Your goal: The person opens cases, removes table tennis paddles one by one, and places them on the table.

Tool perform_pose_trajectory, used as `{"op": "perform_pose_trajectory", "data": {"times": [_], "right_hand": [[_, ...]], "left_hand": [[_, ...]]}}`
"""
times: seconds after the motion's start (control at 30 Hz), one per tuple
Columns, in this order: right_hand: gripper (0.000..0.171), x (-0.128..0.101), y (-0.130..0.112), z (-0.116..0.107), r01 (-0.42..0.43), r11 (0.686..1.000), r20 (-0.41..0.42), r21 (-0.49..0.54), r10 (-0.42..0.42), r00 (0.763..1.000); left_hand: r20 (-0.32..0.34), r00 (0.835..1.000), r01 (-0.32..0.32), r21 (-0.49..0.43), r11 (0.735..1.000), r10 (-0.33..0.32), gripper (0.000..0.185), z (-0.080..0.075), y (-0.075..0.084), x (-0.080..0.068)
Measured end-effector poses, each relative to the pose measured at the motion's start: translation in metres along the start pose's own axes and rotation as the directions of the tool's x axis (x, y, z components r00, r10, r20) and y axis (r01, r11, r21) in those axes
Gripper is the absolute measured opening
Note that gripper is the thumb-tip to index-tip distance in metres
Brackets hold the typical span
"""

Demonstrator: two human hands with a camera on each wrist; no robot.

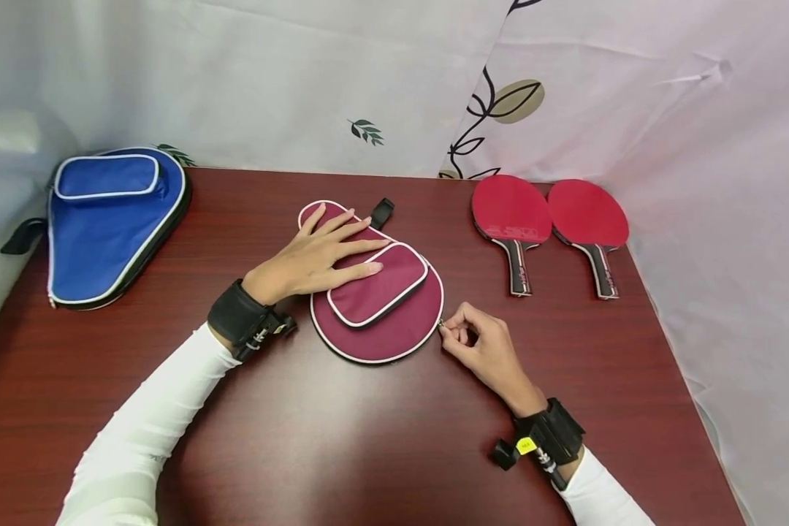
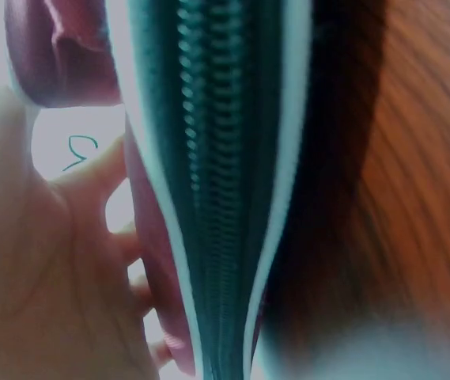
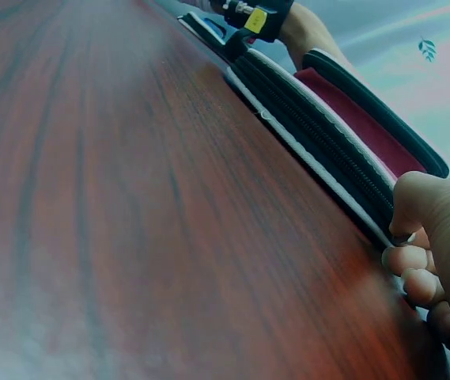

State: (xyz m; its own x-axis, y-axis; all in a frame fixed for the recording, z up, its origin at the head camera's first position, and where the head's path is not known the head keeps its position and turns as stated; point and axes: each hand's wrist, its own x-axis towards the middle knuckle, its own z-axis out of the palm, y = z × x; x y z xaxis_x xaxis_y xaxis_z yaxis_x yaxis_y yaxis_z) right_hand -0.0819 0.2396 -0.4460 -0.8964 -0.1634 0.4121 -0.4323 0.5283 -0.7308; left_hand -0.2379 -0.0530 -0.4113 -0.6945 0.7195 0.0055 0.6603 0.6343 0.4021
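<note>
My left hand (image 1: 315, 259) presses flat on the maroon case (image 1: 381, 307); right hand (image 1: 483, 347) pinches its zipper pull (image 1: 441, 326) at four o'clock.

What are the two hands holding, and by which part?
The right hand pinches the zipper pull at the maroon case's edge. The left hand lies flat on it, gripping nothing.

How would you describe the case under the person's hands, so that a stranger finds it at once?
On the dark wooden table, look at the centre, between the blue case and two red paddles. The maroon case lies there, paddle-shaped with white piping. Only it has hands on it.
</note>
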Motion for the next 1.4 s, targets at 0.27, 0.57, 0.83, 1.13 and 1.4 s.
{"op": "perform_pose_trajectory", "data": {"times": [0.27, 0.57, 0.83, 1.13, 1.4], "right_hand": [[0.022, -0.007, 0.031, 0.005, -0.022, 1.000, 0.003, -0.001, 0.022, 1.000], [0.021, -0.005, 0.030, 0.001, -0.028, 1.000, 0.022, 0.013, 0.028, 0.999], [0.022, -0.006, 0.031, 0.001, -0.033, 0.999, 0.018, 0.008, 0.033, 0.999], [0.022, -0.008, 0.032, 0.004, -0.021, 1.000, 0.021, 0.017, 0.021, 1.000], [0.023, -0.006, 0.028, 0.003, -0.027, 1.000, 0.008, 0.002, 0.027, 1.000]], "left_hand": [[0.060, 0.995, 0.074, 0.002, 0.997, -0.074, 0.064, 0.001, 0.003, -0.003], [0.033, 0.986, 0.165, 0.031, 0.986, -0.166, 0.069, 0.004, 0.013, -0.004], [0.011, 0.980, 0.198, 0.072, 0.978, -0.199, 0.071, 0.006, 0.020, -0.005], [0.018, 0.998, -0.065, -0.081, 0.995, 0.067, 0.046, -0.002, -0.015, -0.006], [0.043, 0.994, -0.093, -0.075, 0.993, 0.097, 0.053, -0.003, -0.019, -0.006]]}}
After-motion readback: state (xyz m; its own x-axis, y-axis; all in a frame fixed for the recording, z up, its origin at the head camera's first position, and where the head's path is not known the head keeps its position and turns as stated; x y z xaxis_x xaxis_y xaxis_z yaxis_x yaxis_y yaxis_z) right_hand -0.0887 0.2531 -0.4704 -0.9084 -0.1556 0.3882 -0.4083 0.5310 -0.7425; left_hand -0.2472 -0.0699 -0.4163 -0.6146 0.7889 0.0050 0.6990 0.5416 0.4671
